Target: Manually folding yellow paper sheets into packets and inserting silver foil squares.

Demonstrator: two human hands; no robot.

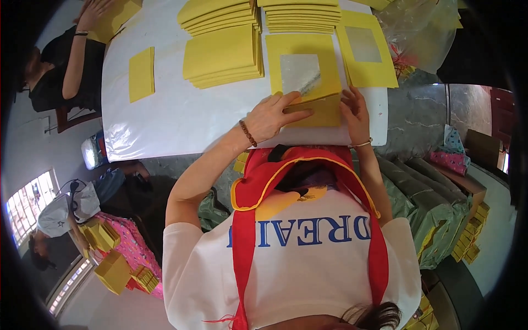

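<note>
A yellow paper piece (330,60) with a shiny see-through window lies in front of me at the table's near edge. Its near part shows a fold line, with a darker yellow strip (324,113) below it. My left hand (269,118), with a beaded bracelet on the wrist, rests on this fold, its fingers stretched out over the paper. At the paper's right edge is my right hand (356,113), fingers apart and slightly bent. Another windowed yellow piece (388,71) lies just beyond it on the right.
Stacks of folded yellow paper (220,58) stand on the white-covered table (159,129). A single yellow piece (142,74) lies at left. A clear plastic bag (426,33) sits at the far right. Co-workers are at the left; green wrapped bundles (423,203) stand at my right.
</note>
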